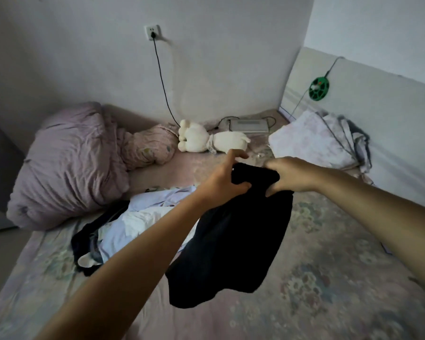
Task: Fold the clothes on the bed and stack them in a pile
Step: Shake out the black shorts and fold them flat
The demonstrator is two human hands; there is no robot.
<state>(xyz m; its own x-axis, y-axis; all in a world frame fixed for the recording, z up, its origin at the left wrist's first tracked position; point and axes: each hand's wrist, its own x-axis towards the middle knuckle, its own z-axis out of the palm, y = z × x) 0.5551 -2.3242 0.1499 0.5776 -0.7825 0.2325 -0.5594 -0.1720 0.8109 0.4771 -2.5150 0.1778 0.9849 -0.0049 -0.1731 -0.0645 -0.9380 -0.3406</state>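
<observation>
A black garment (233, 246) hangs in the air above the bed (317, 278), held up by its top edge. My left hand (222, 179) grips that edge on the left, thumb underneath and some fingers lifted. My right hand (288, 174) grips the same edge on the right, fingers curled round the cloth. The two hands are close together. To the left on the bed lies a heap of unfolded clothes (133, 219): pale blue and white pieces with a dark garment at its left edge.
A rolled lilac quilt (69, 165) and a pink pillow (147, 149) lie at the back left. A white plush toy (206, 139) and a white device (249, 125) with cables sit by the wall. Crumpled pale bedding (317, 141) lies back right, under a green cord reel (319, 88).
</observation>
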